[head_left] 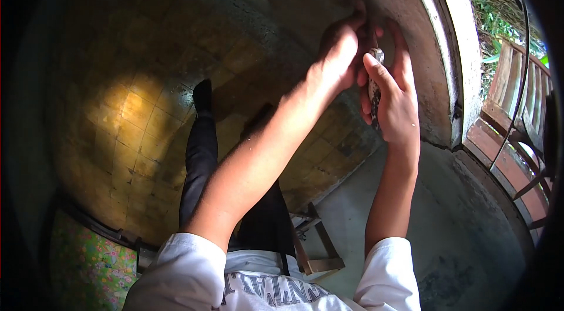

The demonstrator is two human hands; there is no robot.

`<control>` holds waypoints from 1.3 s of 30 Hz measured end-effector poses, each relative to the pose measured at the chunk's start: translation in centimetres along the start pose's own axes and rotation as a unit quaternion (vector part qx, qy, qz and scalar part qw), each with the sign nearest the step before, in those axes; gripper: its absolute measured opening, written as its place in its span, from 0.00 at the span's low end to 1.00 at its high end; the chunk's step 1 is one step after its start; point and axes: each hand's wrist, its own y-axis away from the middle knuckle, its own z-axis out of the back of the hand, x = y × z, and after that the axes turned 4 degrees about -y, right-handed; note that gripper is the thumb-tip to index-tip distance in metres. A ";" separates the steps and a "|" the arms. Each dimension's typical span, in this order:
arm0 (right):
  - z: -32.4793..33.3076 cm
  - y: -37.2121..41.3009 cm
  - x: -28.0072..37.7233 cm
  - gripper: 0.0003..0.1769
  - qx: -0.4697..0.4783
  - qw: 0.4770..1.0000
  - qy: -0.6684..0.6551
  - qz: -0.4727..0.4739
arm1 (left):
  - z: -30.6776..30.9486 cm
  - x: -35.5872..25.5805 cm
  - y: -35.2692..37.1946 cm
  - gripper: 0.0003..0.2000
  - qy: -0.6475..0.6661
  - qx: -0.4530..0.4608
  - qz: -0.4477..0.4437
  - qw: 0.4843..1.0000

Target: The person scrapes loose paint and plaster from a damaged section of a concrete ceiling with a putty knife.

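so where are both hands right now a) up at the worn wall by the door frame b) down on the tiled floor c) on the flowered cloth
a: the left hand and right hand meet at the worn wall beside the door frame, around a small speckled object.

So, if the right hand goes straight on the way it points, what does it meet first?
Most likely the cracked plaster wall: the right hand, closed around a dark speckled object, points up toward it. Depth is unclear, so I cannot tell how near it is.
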 end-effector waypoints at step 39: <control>-4.3 -1.8 0.3 0.20 -0.051 0.996 -0.075 -0.027 | -0.3 -2.8 2.9 0.14 -0.269 -0.022 -0.246 0.931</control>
